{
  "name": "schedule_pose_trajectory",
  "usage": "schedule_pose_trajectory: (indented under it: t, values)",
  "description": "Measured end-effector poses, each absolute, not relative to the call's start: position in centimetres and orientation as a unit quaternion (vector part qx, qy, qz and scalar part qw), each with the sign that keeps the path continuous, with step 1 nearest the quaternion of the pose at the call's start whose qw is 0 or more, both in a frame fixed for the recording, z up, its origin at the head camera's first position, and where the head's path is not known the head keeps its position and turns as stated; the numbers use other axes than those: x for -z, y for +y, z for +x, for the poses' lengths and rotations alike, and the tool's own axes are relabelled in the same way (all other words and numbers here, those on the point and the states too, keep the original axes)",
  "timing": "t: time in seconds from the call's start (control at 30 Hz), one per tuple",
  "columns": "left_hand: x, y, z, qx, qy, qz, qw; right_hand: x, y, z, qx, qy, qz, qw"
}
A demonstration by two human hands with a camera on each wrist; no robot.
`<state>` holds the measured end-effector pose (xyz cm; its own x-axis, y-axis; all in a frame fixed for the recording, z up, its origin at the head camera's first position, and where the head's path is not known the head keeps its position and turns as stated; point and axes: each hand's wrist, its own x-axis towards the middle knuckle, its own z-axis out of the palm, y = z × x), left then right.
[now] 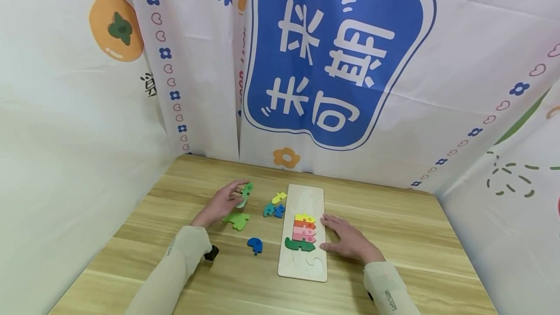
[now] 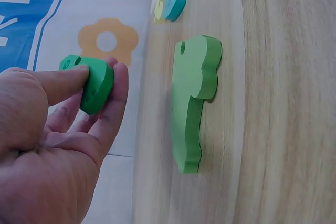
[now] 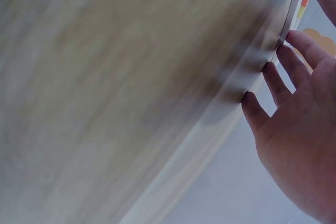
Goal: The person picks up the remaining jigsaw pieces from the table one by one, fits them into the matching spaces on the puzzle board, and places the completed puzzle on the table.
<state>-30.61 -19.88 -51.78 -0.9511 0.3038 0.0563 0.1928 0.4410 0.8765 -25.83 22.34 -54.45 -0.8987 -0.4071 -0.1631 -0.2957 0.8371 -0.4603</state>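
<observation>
My left hand (image 1: 223, 203) pinches a green puzzle piece (image 2: 98, 85) between thumb and fingers, raised over the table. Below it lies a larger light green piece (image 2: 191, 98), flat on the wood. My right hand (image 1: 350, 238) rests at the right edge of a pale wooden puzzle board (image 1: 302, 269), fingers spread and fingertips along its side. Set in the board's middle is a row of pieces: a yellow piece (image 1: 305, 218), an orange-red one (image 1: 302, 224), pink ones (image 1: 302, 231) and a dark green piece (image 1: 299, 245). Carved outlines show at both ends of the board.
Left of the board lie a loose yellow piece (image 1: 279, 198), a teal piece (image 1: 269, 209) and a blue piece (image 1: 279, 211). A rounded blue piece (image 1: 255, 245) sits nearer the front. A printed white curtain (image 1: 210, 125) hangs behind the wooden table (image 1: 380, 208).
</observation>
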Motion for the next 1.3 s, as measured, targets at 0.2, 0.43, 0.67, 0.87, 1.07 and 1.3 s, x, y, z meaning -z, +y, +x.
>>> schedule_pose_trajectory:
  t: [0.2,0.43,0.67,0.87,1.07,1.3]
  values:
    - [52.0,-19.8,-30.7,-0.525,0.835,0.155,0.063,54.3,22.3,-25.8,0.219,0.950,-0.180,0.127]
    - [52.0,-19.5,-30.8,-0.494,0.853,0.163,0.052,54.4,22.2,-25.8,0.221,0.951,-0.177,0.126]
    - [51.7,-18.1,-30.9,-0.503,0.850,0.154,0.033,54.2,22.0,-26.0,0.226,0.949,-0.185,0.122]
    - [52.2,-14.9,-31.2,-0.490,0.854,0.172,0.021,54.3,22.2,-25.9,0.230,0.948,-0.185,0.123]
    - [52.6,-11.9,-32.1,-0.479,0.856,0.191,0.025,54.1,22.2,-25.8,0.229,0.947,-0.189,0.122]
    - [53.5,-8.4,-33.0,-0.465,0.862,0.195,0.041,54.2,22.3,-25.8,0.230,0.947,-0.188,0.123]
